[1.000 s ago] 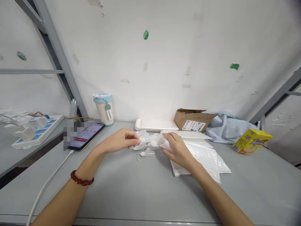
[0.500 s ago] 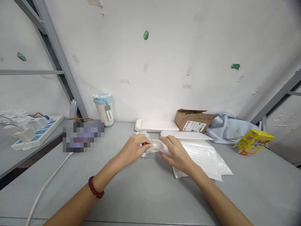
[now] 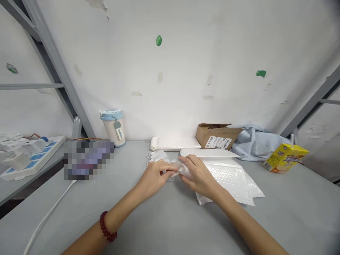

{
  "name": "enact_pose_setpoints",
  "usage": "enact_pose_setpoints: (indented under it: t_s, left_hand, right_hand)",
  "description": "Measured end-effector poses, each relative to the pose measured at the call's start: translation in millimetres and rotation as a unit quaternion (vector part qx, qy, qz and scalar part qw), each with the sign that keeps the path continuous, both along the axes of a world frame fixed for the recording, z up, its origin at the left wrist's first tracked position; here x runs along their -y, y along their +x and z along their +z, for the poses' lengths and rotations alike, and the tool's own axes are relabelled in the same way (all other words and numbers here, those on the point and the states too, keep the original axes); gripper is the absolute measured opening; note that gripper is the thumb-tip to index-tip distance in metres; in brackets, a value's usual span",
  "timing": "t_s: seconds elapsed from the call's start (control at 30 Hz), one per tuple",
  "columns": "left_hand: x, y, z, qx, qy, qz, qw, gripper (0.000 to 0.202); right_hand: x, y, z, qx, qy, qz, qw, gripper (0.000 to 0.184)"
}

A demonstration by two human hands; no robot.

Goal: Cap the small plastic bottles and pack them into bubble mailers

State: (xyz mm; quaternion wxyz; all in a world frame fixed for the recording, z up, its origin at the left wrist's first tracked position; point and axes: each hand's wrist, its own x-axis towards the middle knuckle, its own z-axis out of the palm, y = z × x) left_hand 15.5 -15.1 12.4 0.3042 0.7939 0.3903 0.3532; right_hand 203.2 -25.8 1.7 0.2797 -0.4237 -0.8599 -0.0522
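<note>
My left hand [image 3: 155, 177] and my right hand [image 3: 199, 176] meet at the middle of the grey table [image 3: 164, 219]. Both pinch a small clear plastic bag [image 3: 178, 168] with something white inside. The fingers of each hand are closed on it. Just behind the hands lie a few small white items in bags [image 3: 157, 156]. A stack of white bubble mailers [image 3: 231, 179] lies under and beside my right wrist. A red bead bracelet [image 3: 106, 228] is on my left wrist.
A blue-lidded cup [image 3: 114, 125] stands at the wall. A white flat pack [image 3: 174, 143], a cardboard box [image 3: 216, 136], a blue cloth [image 3: 259, 141] and a yellow carton [image 3: 285, 157] line the back. A power strip [image 3: 26, 159] and white cable [image 3: 50, 212] are left.
My left hand came in from the left and closed on the small bag that my right hand holds. The camera view shifted slightly.
</note>
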Motion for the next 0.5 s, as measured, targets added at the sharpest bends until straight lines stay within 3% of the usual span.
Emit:
enact_pose_setpoints:
  t_s: [0.5]
  left_hand:
    - [13, 4, 1.7, -0.077, 0.076, -0.041, 0.993, 0.041]
  right_hand:
    - [-2, 3, 0.1, -0.014, -0.005, 0.006, 1.0, 0.048]
